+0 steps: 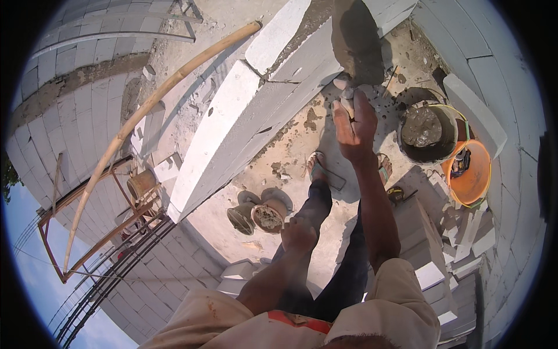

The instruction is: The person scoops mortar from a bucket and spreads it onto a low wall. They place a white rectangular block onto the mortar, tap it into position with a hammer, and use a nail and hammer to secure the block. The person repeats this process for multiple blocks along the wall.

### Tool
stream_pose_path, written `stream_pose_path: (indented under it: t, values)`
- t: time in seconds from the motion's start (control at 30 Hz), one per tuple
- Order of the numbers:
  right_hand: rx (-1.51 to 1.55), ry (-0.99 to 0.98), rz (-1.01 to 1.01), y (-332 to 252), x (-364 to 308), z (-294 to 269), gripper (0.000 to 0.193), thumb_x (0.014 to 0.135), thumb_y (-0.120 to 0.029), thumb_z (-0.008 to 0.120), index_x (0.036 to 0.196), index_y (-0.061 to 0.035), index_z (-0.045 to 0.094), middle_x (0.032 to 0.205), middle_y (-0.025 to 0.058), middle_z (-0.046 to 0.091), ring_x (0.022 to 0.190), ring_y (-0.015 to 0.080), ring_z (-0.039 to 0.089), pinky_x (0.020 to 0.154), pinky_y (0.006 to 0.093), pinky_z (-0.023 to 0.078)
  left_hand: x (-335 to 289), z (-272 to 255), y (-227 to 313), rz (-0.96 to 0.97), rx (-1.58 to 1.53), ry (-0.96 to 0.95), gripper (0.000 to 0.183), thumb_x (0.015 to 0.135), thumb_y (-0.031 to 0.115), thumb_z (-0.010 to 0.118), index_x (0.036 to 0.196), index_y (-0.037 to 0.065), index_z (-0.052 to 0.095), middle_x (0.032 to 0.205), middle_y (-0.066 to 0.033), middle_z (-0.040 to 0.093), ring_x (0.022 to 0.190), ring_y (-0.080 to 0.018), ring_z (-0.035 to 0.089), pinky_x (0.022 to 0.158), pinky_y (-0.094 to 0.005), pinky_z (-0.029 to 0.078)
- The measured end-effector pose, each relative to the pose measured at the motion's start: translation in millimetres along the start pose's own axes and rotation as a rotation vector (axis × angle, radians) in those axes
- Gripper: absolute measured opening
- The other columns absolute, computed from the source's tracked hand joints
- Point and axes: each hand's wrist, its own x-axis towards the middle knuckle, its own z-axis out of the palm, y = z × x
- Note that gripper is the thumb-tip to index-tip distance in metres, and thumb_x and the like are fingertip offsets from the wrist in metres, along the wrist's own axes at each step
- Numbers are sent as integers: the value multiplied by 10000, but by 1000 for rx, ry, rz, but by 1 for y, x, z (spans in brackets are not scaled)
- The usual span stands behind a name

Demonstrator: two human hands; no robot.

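My right hand (356,126) is closed around the handle of a trowel (357,46), held out ahead of me. Its broad blade is coated in wet grey mortar and overlaps the far end of a low wall of white blocks (232,125). A grey mortar layer (303,26) covers part of the wall's top. My left hand (298,235) is curled into a fist in front of my left leg, with nothing showing in it. Right of my right forearm stands a black bucket (401,139) with mortar (423,127) inside.
An orange bucket (474,180) holding tools touches the black one's side. Two small buckets (269,215) (240,218) stand left of my legs. White blocks (418,244) are stacked at right. A bamboo pole (122,134) leans across the left, beside a rusty metal frame (96,247).
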Motion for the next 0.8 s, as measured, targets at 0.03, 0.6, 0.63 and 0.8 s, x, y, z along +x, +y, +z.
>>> stream_pose_path:
  t: [0.03, 0.6, 0.63, 0.8]
  values:
    - [-33, 67, -150, -11, 16, 21, 210, 926, -49, 649, 1119, 22, 609, 925, 146, 621, 749, 285, 611, 678, 355, 512, 1, 3, -2, 7, 3, -3, 335, 890, 348, 639, 1119, 118, 723, 1166, -123, 678, 1099, -368, 643, 895, -531, 538]
    - [-450, -689, -324, -36, -166, 104, 557, 858, -74, 650, 1400, 13, 554, 985, 91, 558, 846, 249, 625, 704, 374, 567, 4, -14, -15, -68, -165, -107, 395, 887, 277, 623, 1189, 24, 652, 1209, -189, 649, 1102, -389, 645, 883, -544, 538]
    - [-388, -715, -293, -40, -173, 107, 540, 862, -65, 653, 1387, 19, 556, 1000, 99, 564, 852, 258, 629, 708, 377, 570, 2, -1, -17, -66, -175, -92, 415, 888, 281, 626, 1208, 17, 644, 1217, -190, 648, 1107, -389, 645, 886, -540, 536]
    - [-278, -467, -272, -52, -151, 138, 504, 847, -20, 673, 1323, 62, 531, 1108, 176, 573, 928, 339, 633, 779, 429, 574, 0, -7, -17, -105, -187, -94, 480, 883, 309, 653, 1259, 12, 631, 1213, -180, 650, 1088, -374, 651, 882, -528, 531]
